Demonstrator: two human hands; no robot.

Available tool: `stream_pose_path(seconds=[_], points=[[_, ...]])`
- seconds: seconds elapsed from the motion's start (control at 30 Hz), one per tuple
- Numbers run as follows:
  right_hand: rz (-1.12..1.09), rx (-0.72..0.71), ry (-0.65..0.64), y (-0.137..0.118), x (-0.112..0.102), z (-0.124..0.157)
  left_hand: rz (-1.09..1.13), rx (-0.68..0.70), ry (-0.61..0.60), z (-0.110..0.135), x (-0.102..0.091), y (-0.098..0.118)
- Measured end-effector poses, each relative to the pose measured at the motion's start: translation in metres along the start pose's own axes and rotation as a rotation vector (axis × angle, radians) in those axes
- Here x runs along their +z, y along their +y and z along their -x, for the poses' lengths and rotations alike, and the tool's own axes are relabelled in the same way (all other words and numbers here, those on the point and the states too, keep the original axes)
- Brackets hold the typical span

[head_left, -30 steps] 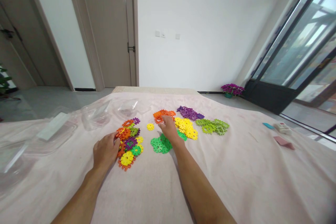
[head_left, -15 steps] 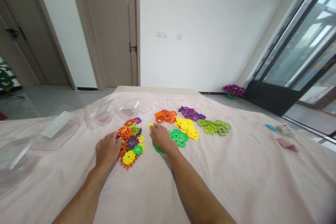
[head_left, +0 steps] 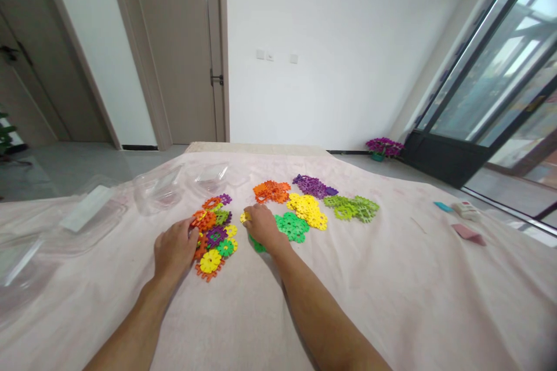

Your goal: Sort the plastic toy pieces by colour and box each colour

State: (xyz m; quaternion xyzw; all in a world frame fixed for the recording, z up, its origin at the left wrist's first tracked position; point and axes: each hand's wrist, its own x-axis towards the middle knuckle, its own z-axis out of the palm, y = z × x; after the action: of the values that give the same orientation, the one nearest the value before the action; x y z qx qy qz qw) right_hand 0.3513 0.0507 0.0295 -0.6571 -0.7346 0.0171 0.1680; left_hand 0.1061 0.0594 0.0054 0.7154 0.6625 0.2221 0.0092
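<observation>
A mixed heap of plastic snowflake discs in orange, yellow, green and purple lies left of centre. At its left edge my left hand rests with bent, closed fingers, their tips hidden against the orange discs. To the right, my right hand pinches a yellow snowflake disc low over the cloth. Partly beneath that hand are green discs. Sorted by colour beyond it sit piles of yellow discs, orange discs, purple discs and light green discs.
Clear plastic containers stand along the left of the table, which a pale pink cloth covers. At the far right lie a blue item, a small white box and a folded pink piece.
The view has shifted slightly. My right hand has moved a little left, and more of the yellow disc shows at its fingertips. My left hand stays at the mixed heap.
</observation>
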Motion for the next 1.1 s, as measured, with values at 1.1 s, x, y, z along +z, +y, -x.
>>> stream_pose_path(seconds=[1.1], points=[[-0.196, 0.007, 0.135, 0.001, -0.019, 0.007, 0.01, 0.009, -0.016, 0.001, -0.003, 0.001]])
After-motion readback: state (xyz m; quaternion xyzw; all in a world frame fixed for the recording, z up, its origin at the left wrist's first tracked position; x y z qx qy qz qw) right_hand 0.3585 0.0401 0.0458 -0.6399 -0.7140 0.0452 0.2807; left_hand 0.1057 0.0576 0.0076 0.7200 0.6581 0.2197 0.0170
